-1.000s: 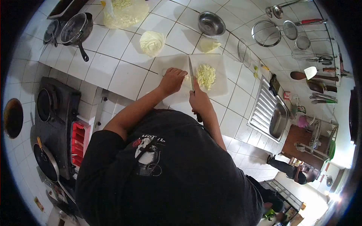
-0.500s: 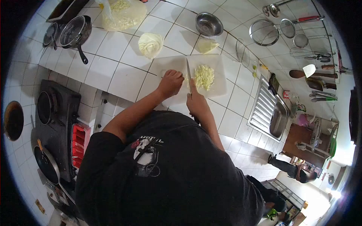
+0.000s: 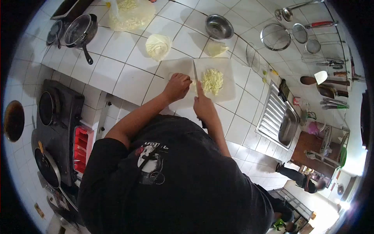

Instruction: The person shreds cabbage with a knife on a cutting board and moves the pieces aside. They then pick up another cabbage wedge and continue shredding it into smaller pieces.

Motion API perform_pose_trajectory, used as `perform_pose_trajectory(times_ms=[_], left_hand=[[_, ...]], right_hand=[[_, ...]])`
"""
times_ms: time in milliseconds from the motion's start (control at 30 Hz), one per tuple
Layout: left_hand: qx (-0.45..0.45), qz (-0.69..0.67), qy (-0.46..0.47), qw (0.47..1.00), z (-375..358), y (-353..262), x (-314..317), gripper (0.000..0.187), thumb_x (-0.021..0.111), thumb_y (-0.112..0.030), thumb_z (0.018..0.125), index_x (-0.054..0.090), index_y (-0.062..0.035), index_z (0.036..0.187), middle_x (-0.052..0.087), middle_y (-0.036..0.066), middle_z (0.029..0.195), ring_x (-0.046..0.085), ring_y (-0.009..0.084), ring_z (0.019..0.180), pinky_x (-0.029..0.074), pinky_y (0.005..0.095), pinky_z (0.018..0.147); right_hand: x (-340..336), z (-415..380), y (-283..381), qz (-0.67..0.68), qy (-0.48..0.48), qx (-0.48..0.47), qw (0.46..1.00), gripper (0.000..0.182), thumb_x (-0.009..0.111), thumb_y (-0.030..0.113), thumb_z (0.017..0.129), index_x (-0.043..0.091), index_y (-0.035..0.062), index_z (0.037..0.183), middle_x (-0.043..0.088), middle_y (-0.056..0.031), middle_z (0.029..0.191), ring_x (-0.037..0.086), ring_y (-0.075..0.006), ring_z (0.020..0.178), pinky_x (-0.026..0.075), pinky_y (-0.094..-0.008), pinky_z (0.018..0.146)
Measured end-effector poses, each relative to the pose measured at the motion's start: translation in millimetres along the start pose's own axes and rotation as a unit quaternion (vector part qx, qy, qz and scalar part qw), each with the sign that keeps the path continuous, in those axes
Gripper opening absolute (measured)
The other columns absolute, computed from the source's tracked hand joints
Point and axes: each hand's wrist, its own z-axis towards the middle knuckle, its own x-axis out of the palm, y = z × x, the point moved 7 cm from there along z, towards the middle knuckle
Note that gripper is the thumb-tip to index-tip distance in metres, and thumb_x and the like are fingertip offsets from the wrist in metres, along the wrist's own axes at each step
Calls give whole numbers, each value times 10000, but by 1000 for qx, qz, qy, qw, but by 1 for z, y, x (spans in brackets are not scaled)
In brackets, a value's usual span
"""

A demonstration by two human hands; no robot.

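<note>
My right hand (image 3: 204, 108) is closed around the handle of a knife (image 3: 196, 72), whose blade points away from me over the white cutting board (image 3: 228, 89). To its left, my left hand (image 3: 178, 86) has its fingers curled down on a pale piece of cabbage, mostly hidden beneath them. A heap of shredded cabbage (image 3: 212, 81) lies on the board just right of the blade. Beyond the board sit a larger chunk of cabbage (image 3: 158, 46) and a smaller pale cabbage piece (image 3: 216, 49).
A metal bowl (image 3: 219, 27) stands at the back, and a plastic bag (image 3: 132, 17) with shreds at the far left. A black pan (image 3: 81, 31) is on the tiled counter. The sink (image 3: 287, 126) is at right, the stove (image 3: 62, 128) at left. Two people are in the background.
The whole view has shifted slightly, so the counter items appear a little lower and to the right. Both hands keep nearly the same place on the board, the knife still beside the left fingers.
</note>
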Motion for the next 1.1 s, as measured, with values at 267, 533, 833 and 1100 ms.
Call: perform_pose_trajectory(times_ms=[267,533,833,1100], left_hand=[[20,49,-51,997,-5,10,10,224,656,-71,855,669,-85,1078,671,63,1093,628,283,1067,384,512,1041],[9,-33,-6,999,-2,11,9,197,676,-60,833,662,-76,1029,649,80,1058,600,289,1076,393,482,1045],[-5,-8,-13,1000,-2,9,2,148,668,-75,835,661,-66,982,619,87,1078,578,313,1060,405,477,1010],[-7,-46,-57,997,-2,7,-4,155,664,-76,821,646,-68,975,638,118,980,604,333,967,431,496,967]], right_hand=[[17,14,-11,40,-61,-12,997,717,440,173,996,104,147,1628,666,-376,843,676,-535,798,537,-611,766],[28,17,-8,59,-19,27,998,744,455,149,982,94,161,1632,665,-356,802,670,-533,752,532,-610,716],[17,13,-3,62,37,33,997,775,471,155,991,40,135,1634,671,-354,817,671,-534,781,529,-606,741],[-6,3,16,80,76,70,991,774,456,131,975,47,126,1633,672,-345,799,680,-509,739,541,-581,704]])
